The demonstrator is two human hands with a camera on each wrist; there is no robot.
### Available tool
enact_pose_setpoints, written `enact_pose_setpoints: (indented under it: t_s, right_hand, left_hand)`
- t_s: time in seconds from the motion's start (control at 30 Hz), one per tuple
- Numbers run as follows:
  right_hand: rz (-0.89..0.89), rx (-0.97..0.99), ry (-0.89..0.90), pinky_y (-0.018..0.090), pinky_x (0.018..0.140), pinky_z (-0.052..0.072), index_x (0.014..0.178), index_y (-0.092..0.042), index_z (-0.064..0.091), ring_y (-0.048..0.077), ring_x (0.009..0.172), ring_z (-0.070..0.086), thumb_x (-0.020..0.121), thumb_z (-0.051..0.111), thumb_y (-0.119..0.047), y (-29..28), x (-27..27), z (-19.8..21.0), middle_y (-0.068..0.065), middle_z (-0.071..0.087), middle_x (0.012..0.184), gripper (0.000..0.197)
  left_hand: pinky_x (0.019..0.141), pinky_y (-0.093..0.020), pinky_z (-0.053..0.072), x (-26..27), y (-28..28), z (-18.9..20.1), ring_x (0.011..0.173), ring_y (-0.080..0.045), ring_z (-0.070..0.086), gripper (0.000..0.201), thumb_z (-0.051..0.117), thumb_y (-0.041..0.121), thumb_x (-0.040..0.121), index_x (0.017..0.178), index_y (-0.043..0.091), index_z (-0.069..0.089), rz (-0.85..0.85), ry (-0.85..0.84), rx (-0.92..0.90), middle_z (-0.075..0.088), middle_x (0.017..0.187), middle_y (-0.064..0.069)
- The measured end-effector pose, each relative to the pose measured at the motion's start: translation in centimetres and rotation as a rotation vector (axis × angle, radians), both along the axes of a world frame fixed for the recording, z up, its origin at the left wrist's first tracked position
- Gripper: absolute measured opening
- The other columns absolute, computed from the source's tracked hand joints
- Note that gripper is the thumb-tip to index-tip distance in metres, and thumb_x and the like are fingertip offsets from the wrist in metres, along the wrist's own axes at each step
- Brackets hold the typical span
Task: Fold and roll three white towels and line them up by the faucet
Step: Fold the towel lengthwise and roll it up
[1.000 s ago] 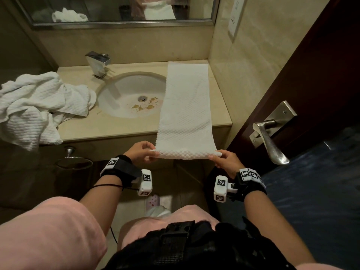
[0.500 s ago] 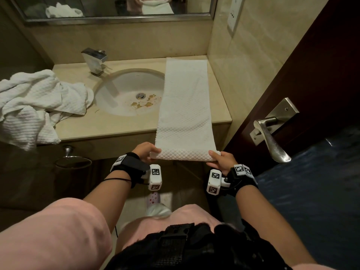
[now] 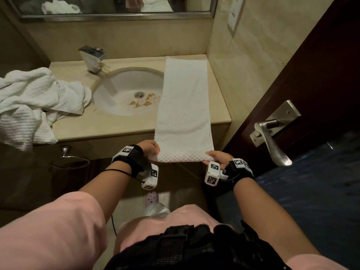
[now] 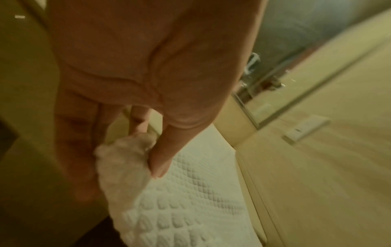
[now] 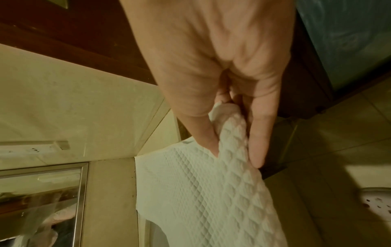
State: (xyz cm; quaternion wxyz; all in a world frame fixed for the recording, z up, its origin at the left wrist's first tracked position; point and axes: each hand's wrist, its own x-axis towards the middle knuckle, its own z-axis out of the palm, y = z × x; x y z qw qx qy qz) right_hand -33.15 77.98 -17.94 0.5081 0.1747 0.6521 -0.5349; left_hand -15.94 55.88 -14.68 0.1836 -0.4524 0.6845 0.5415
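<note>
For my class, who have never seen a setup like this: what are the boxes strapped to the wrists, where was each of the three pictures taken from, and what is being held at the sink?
No machine here: a person works bare-handed and wears three cameras. The head view looks down from the head; the white boxes on the wrist straps are cameras looking along each hand, giving the two close-ups. The left hand and right hand each pinch a corner of a folded white towel. It lies as a long strip on the beige countertop, right of the sink basin, with its near end hanging over the edge. A heap of crumpled towels sits left of the basin, and the faucet stands behind it.
</note>
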Motion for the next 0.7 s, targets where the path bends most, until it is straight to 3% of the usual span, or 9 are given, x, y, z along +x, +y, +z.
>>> enact_pose_setpoints:
  t_s: [0.1,0.13,0.2,0.27,0.4,0.47,0.6,0.7]
  right_hand:
    - [0.028,-0.002,-0.053,0.033,0.052,0.059,0.135,0.003,0.044,0.028,0.104,0.064,0.090,0.061,-0.005,-0.3,-0.4,-0.1,0.022,0.057,0.128,0.048]
    - [0.039,-0.007,-0.072,0.032,0.052,0.059,0.136,0.003,0.043,0.027,0.105,0.064,0.091,0.060,-0.006,-0.3,-0.5,-0.2,0.021,0.057,0.129,0.049]
    - [0.064,-0.005,-0.094,0.032,0.052,0.059,0.137,0.002,0.042,0.025,0.094,0.066,0.092,0.058,-0.007,-0.5,-0.6,0.0,0.020,0.058,0.128,0.049]
    - [0.070,-0.016,-0.124,0.031,0.050,0.058,0.138,0.002,0.041,0.024,0.077,0.069,0.093,0.056,-0.007,-0.6,-0.6,0.3,0.019,0.060,0.122,0.048]
    - [0.026,-0.068,-0.189,0.031,0.045,0.056,0.139,-0.001,0.042,0.024,0.061,0.071,0.094,0.055,-0.006,-0.8,-0.6,0.6,0.019,0.059,0.125,0.047]
    - [0.041,-0.071,-0.198,0.030,0.045,0.056,0.140,-0.003,0.042,0.024,0.061,0.072,0.094,0.055,-0.006,-0.9,-0.6,0.9,0.018,0.059,0.124,0.048]
    - [0.062,-0.047,-0.180,0.030,0.048,0.057,0.137,-0.001,0.045,0.023,0.059,0.071,0.094,0.055,-0.007,-0.9,-0.8,1.1,0.022,0.066,0.097,0.045]
    - [0.020,-0.014,-0.140,0.030,0.045,0.056,0.138,-0.002,0.044,0.023,0.057,0.070,0.092,0.059,-0.008,-1.0,-0.7,1.0,0.021,0.060,0.120,0.049]
  left_hand:
    - [0.057,-0.022,0.040,-0.9,-0.2,0.6,0.088,-0.018,0.051,0.009,0.053,0.007,0.092,0.096,0.015,0.053,-0.329,-0.118,-0.252,0.057,0.101,-0.007]
    - [0.059,-0.022,0.040,-1.1,-0.1,0.7,0.092,-0.019,0.050,0.013,0.055,0.015,0.092,0.105,0.015,0.053,-0.431,-0.171,-0.302,0.056,0.106,-0.006]
    - [0.072,-0.026,0.042,-1.8,0.3,0.7,0.100,-0.021,0.052,0.036,0.058,0.034,0.092,0.120,0.013,0.050,-0.600,-0.259,-0.352,0.055,0.116,-0.006]
    - [0.087,-0.031,0.043,-2.5,0.9,0.0,0.110,-0.024,0.054,0.057,0.060,0.050,0.087,0.126,0.011,0.048,-0.696,-0.292,-0.410,0.055,0.125,-0.006]
    - [0.104,-0.039,0.036,-4.0,3.5,-2.7,0.125,-0.028,0.046,0.087,0.069,0.058,0.075,0.138,0.009,0.037,-0.723,-0.086,-0.557,0.046,0.138,-0.009]
    - [0.104,-0.040,0.033,-4.4,4.8,-3.4,0.125,-0.028,0.044,0.090,0.069,0.060,0.074,0.140,0.010,0.034,-0.742,0.015,-0.651,0.044,0.139,-0.010]
    - [0.095,-0.038,0.036,-4.6,5.9,-4.4,0.116,-0.030,0.045,0.081,0.068,0.057,0.076,0.133,0.010,0.036,-0.784,0.062,-0.744,0.045,0.130,-0.012]
    - [0.089,-0.037,0.039,-4.9,5.7,-4.2,0.109,-0.030,0.051,0.065,0.067,0.052,0.080,0.122,0.008,0.042,-0.834,0.084,-0.767,0.054,0.121,-0.012]
